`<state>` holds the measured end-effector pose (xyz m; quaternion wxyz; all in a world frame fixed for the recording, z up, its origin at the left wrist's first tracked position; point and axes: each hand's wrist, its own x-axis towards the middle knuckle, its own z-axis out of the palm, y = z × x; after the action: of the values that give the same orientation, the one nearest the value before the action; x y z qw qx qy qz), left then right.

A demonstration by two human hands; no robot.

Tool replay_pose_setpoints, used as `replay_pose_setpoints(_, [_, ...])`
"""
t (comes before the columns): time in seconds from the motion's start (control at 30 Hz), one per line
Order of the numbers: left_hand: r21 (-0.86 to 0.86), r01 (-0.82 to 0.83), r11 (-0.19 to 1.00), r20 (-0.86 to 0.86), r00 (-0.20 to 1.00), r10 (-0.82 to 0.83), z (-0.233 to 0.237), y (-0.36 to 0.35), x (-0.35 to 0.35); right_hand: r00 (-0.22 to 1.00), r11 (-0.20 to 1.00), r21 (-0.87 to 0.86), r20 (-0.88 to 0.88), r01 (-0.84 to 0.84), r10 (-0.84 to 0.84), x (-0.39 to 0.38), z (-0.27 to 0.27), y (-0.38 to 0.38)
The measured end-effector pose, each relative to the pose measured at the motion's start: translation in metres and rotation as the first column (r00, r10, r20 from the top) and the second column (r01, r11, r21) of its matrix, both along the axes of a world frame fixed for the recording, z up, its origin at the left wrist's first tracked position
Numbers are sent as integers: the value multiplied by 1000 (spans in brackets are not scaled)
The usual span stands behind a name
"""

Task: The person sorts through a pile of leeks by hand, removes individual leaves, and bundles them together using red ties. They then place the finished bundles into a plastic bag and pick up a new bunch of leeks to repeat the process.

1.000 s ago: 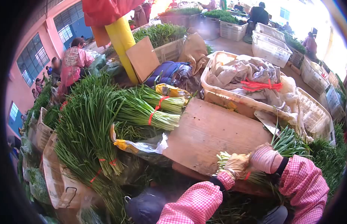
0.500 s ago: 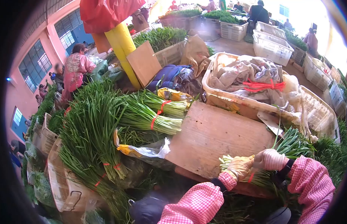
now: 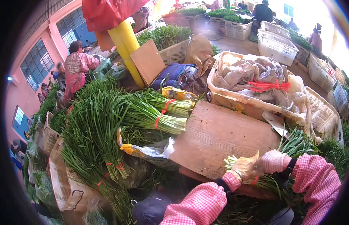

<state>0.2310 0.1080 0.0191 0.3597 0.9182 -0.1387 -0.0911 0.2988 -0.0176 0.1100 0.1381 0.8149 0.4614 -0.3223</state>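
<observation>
At the board's near right corner, my left hand [image 3: 245, 167], in a yellowish work glove, is wrapped round a bunch of garlic chives [image 3: 229, 162]. The pale cut ends stick out to its left. Pressed against it is my right hand [image 3: 273, 161], in a pale knitted glove, fingers closed; what they pinch is hidden. A red tie [image 3: 256, 180] shows on the stalks just below the hands. Green leaves [image 3: 299, 144] spread out behind my right wrist. Under the bunch lies the wooden board [image 3: 223, 135].
Tied chive bunches [image 3: 165, 122] lie left of the board, beside a big leafy heap [image 3: 94, 120]. A crate with cloth and red ties [image 3: 270, 85] stands behind, near a flat whitish blade-like piece [image 3: 275, 123]. A yellow post [image 3: 125, 48] rises at back left; a person in pink [image 3: 76, 69] works beyond.
The view has shifted slightly, moving everything a little to the right in the picture. My hands stay together at the bunch; the left glove's fingers have turned slightly upward.
</observation>
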Motion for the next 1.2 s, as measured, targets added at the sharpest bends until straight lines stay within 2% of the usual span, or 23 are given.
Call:
replay_pose_setpoints(0.03, [9,-4,1000,-104,995,5,19,6,-2,996,993,73,-31,91,-89,-4,-3,-4])
replay_pose_setpoints(0.07, [-38,108,993,-85,990,-111,20,15,2,982,973,141,-64,184,-177,-8,-6,-14])
replay_pose_setpoints(0.17, [283,307,909,-150,950,-274,37,32,-3,895,873,217,-210,436,-395,-23,1,-23])
replay_pose_setpoints(0.23, [265,257,929,-145,964,-225,46,27,-18,790,789,169,-320,590,-522,-32,10,-24])
replay_pose_setpoints(0.27, [253,214,943,-118,975,-189,48,22,-28,863,830,278,-310,484,-400,-30,-4,-36])
replay_pose_setpoints(0.37, [228,62,972,67,995,-79,63,15,-62,691,672,221,-418,707,-589,-53,23,-40])
replay_pose_setpoints(0.43, [199,-37,979,154,988,6,69,2,-77,730,676,293,-383,677,-566,-65,46,-40])
replay_pose_setpoints(0.5, [107,-182,977,245,958,151,69,-14,-91,787,737,276,-223,617,-576,-77,75,-32])
replay_pose_setpoints(0.6, [-68,-397,915,213,890,402,84,-37,-114,919,890,337,137,308,-370,-91,103,-22])
replay_pose_setpoints(0.63, [-188,-477,859,204,836,509,85,-47,-120,924,924,315,240,215,-297,-99,115,-14])
replay_pose_setpoints(0.7, [-420,-584,695,126,721,681,78,-80,-125,905,893,437,415,-109,-93,-104,120,-17])
replay_pose_setpoints(0.73, [-658,-552,512,-72,723,687,79,-100,-120,872,936,335,485,-112,-69,-113,130,-10])
replay_pose_setpoints(0.77, [-787,-473,396,-40,679,733,83,-122,-116,839,966,231,544,-113,-32,-121,137,-5])
replay_pose_setpoints(0.83, [-959,-233,162,2,565,825,100,-146,-106,558,993,113,826,-28,-78,-113,119,-18])
replay_pose_setpoints(0.87, [-983,-163,83,-16,530,848,112,-151,-107,48,999,-14,999,-49,16,-128,108,-17])
replay_pose_setpoints(0.97, [-989,-146,32,-57,570,820,150,-136,-95,-366,989,141,919,-51,-150,-139,117,-11])
replay_pose_setpoints(1.0, [-986,-161,45,-62,604,795,161,-128,-91,-296,933,301,889,-199,-350,-103,100,-20])
replay_pose_setpoints(1.03, [-984,-166,65,-57,640,767,169,-123,-89,0,864,480,874,-150,-486,-102,122,-18])
replay_pose_setpoints(1.07, [-982,-160,102,-33,674,738,173,-119,-92,247,758,652,740,-34,-626,-102,143,-16])
replay_pose_setpoints(1.1, [-977,-150,148,-1,707,707,172,-116,-99,586,678,735,541,20,-603,-137,183,-16])
replay_pose_setpoints(1.13, [-968,-143,206,33,741,671,171,-112,-107,816,590,786,215,181,-537,-173,222,-15])
replay_pose_setpoints(1.17, [-956,-124,265,74,772,632,168,-112,-116,959,444,893,58,74,-278,-196,230,-22])
replay_pose_setpoints(1.2, [-939,-105,327,115,801,587,166,-109,-125,946,290,905,-263,311,-192,-216,228,-24])
